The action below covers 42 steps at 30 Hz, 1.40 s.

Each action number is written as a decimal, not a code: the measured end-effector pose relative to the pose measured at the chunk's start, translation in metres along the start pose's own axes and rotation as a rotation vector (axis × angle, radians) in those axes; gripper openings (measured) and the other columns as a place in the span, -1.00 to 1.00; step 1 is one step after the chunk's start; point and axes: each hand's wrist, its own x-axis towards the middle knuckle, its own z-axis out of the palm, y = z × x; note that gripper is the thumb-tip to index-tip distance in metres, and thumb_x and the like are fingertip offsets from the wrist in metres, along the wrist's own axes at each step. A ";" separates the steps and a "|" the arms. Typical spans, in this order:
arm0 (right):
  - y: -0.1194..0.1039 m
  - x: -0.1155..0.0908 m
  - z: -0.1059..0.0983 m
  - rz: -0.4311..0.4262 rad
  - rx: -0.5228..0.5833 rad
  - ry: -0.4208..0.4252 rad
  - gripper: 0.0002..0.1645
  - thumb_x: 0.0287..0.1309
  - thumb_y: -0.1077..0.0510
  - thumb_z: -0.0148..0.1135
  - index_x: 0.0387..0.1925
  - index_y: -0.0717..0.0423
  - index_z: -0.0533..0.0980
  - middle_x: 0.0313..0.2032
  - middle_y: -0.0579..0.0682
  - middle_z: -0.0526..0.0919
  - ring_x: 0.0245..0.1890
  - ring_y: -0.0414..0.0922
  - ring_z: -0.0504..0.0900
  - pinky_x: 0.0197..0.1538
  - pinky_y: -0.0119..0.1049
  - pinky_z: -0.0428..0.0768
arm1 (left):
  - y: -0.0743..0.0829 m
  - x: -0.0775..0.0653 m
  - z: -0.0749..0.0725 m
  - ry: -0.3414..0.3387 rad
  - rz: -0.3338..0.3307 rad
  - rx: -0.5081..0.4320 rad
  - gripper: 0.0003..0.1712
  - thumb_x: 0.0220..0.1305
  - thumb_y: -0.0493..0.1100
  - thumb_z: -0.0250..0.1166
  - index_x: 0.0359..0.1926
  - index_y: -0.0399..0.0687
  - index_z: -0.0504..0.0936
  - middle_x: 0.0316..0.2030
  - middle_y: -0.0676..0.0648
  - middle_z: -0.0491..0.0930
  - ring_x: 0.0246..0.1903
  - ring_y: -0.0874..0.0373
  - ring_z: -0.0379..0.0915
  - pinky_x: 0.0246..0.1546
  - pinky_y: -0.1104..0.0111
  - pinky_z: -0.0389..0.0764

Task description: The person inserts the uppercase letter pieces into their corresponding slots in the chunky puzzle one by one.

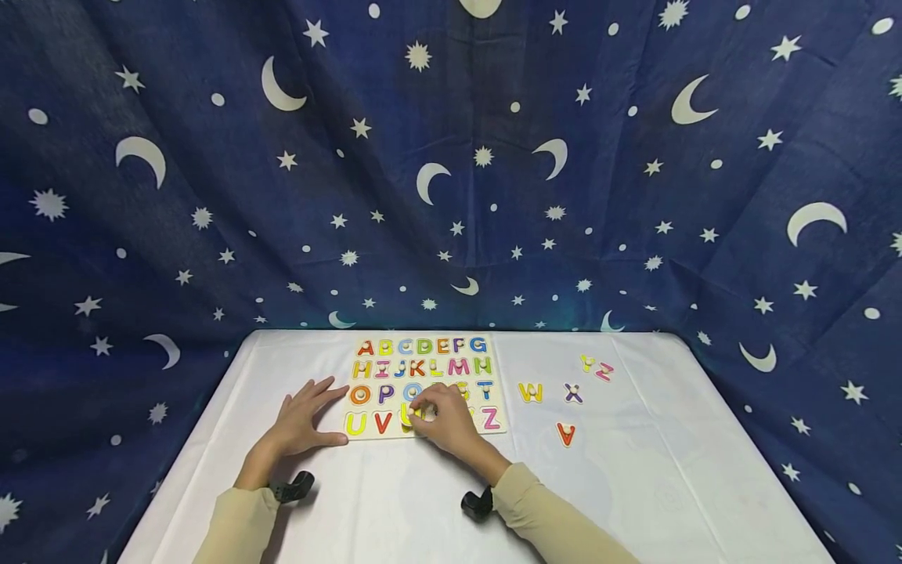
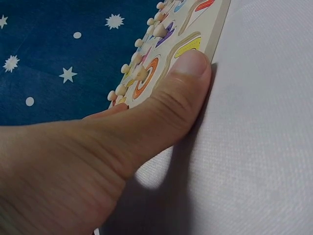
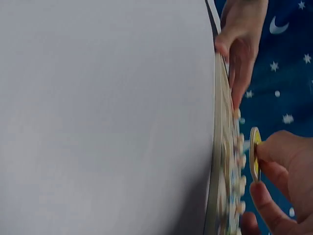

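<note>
A wooden alphabet puzzle board [image 1: 431, 435] with knobbed letters lies on the white table. My right hand [image 1: 451, 423] pinches a yellow letter piece [image 1: 406, 415], which looks like a U, by its knob above the bottom row. In the right wrist view the piece [image 3: 253, 154] is tilted on edge, apart from the board. My left hand [image 1: 299, 423] rests at the board's left edge, fingers spread. Its thumb [image 2: 181, 93] touches the board's lower left corner. The bottom row shows printed U [image 1: 355, 424] and V [image 1: 383, 423] recesses without pieces. My right hand hides some recesses.
Loose knobbed letters lie right of the board: a yellow W [image 1: 531, 392], a purple X [image 1: 574, 393], a yellow Y [image 1: 587, 363], a pink Z [image 1: 604, 371] and a red V [image 1: 566, 434]. A starry blue curtain [image 1: 451, 219] hangs behind the table.
</note>
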 end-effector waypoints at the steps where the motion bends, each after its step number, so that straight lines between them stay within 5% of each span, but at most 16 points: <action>1: -0.004 0.001 0.006 0.000 -0.016 0.008 -0.90 0.01 0.14 0.53 -0.40 -0.09 0.72 -0.26 -0.19 0.69 -0.25 -0.18 0.49 -0.16 -0.31 0.42 | 0.000 0.000 0.000 -0.001 -0.002 0.003 0.15 -0.19 0.27 0.66 0.44 0.00 0.47 0.51 -0.34 0.20 0.51 -0.46 -0.12 0.38 -0.49 -0.22; 20: -0.053 0.019 0.074 0.074 -0.274 0.005 -0.92 -0.04 -0.03 0.54 -0.43 -0.28 0.75 -0.28 -0.28 0.62 -0.26 -0.22 0.41 -0.23 -0.34 0.30 | -0.003 0.000 0.000 0.003 0.024 0.000 0.12 -0.17 0.28 0.65 0.43 0.00 0.48 0.49 -0.35 0.22 0.49 -0.50 -0.09 0.33 -0.55 -0.19; 42: -0.062 0.020 0.082 0.055 -0.329 0.002 -0.91 -0.01 -0.08 0.54 -0.43 -0.27 0.75 -0.28 -0.26 0.61 -0.27 -0.20 0.39 -0.28 -0.36 0.22 | 0.000 -0.001 -0.001 0.010 0.034 0.003 0.11 -0.16 0.26 0.66 0.42 -0.02 0.49 0.48 -0.36 0.25 0.48 -0.51 -0.07 0.31 -0.56 -0.15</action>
